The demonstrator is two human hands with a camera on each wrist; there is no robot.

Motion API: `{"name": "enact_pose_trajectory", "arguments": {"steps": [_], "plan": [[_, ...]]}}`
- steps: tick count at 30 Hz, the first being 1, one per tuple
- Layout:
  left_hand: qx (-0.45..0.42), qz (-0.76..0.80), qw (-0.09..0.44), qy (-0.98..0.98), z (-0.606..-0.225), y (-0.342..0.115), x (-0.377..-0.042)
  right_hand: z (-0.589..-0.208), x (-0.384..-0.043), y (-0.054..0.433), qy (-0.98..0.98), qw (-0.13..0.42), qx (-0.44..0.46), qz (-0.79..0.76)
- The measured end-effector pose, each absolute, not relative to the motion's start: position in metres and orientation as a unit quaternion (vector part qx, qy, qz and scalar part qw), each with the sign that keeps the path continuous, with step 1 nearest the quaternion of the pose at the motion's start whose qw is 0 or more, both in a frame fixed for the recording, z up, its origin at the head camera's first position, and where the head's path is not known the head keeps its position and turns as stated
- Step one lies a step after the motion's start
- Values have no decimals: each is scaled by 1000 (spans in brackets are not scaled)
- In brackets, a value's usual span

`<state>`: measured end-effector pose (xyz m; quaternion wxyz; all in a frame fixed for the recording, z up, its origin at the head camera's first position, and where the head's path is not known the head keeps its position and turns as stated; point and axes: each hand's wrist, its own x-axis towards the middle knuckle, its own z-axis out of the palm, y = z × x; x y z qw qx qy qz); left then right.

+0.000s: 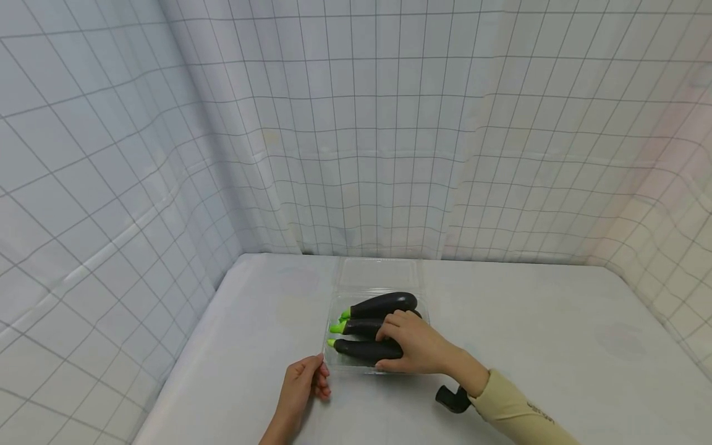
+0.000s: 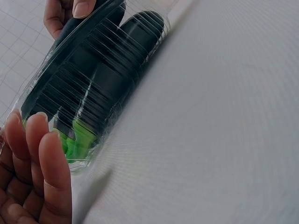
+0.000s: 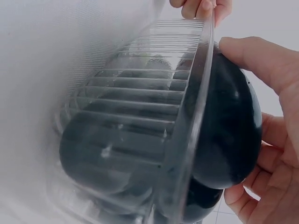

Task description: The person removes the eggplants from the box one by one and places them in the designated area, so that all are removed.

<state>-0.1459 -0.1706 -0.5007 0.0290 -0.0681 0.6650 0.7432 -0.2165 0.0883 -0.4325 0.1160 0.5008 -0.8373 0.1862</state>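
A clear plastic container [image 1: 356,369] with its lid folded back holds several dark eggplants with green stems. My right hand [image 1: 417,343] grips the front eggplant [image 1: 361,350] near its thick end, thumb in front and fingers behind. In the right wrist view, that eggplant [image 3: 229,126] sits at rim height, above others seen through the ribbed wall. At the container's front left corner, my left hand [image 1: 303,380] pinches the rim between thumb and index finger. Its other fingers [image 2: 56,168] are loosely bent beside the wall. Behind lie a middle eggplant [image 1: 361,327] and a back eggplant [image 1: 384,304].
The open transparent lid [image 1: 380,275] lies flat behind the container on the white table [image 1: 528,321]. A black elbow-shaped thing [image 1: 453,399] shows below my right wrist. White grid-patterned curtains [image 1: 378,123] hang round the table's back and sides.
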Motion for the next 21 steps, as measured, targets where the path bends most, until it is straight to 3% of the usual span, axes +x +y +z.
{"name": "enact_pose_trajectory", "arguments": {"steps": [21], "plan": [[-63,744,19,665,-502,-170,-146,-431,-215,89,-835,104,503,196]]}}
